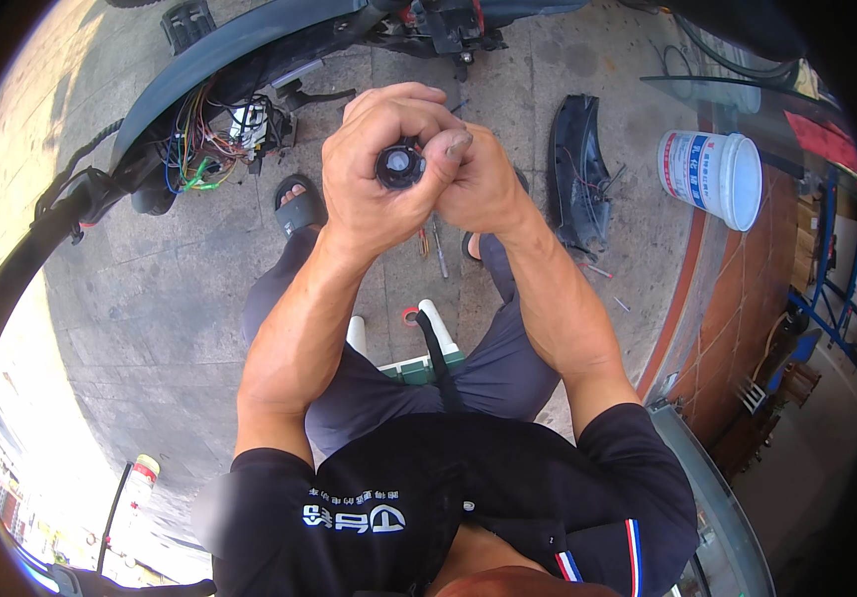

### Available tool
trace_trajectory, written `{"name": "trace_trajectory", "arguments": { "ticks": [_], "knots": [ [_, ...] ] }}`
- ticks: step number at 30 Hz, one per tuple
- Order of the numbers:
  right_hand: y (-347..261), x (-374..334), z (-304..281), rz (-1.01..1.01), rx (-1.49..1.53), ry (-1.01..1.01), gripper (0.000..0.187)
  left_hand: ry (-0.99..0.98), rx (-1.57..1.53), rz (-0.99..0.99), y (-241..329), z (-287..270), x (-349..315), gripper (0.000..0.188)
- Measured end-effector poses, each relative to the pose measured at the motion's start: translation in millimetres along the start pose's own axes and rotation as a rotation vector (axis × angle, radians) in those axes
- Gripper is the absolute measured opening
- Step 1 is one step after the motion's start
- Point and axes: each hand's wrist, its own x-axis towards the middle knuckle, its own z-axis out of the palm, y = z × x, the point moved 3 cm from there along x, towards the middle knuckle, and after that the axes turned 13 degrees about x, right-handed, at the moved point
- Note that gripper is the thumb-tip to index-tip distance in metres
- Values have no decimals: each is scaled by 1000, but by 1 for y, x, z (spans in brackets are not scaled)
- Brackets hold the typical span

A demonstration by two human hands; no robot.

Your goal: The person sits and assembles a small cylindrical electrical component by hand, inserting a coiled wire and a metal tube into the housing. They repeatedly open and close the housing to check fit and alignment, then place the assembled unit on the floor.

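My left hand [364, 184] is closed around a black cylindrical thing [400, 165], its round end with a grey centre facing up. What kind of thing it is I cannot make out. Pressed against it on the right is my right hand [483, 189], also closed, its fingers mostly hidden behind the left hand; what it grips does not show. Both hands are held out above the paved ground between my knees. Beyond them, to the left, a bundle of coloured wires [204, 149] hangs from the dark vehicle body [219, 50].
A curved black plastic panel [577, 174] lies on the paving to the right, beside a white bucket [712, 179]. Thin tools [439, 249] lie below my hands. Between my legs is a green and white stool [408, 370] with a red tape roll [410, 316].
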Motion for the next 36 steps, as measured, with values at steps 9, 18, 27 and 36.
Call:
{"name": "trace_trajectory", "arguments": {
  "ticks": [9, 18, 27, 36],
  "knots": [
    [0, 0, -1, -35, -21, -35, 25, 69, -54, -14, -3, 2, 0, 16],
    [-3, 1, -2, -49, -58, -38, 30, 16, -81, -23, -3, 1, -1, 15],
    [-1, 0, -2, -41, -49, -47, 32, 71, -90, -34, -4, 2, -1, 15],
    [-4, -1, -2, -54, -39, -67, 30, 71, -73, -14, -3, 2, -1, 14]
  ]
}}
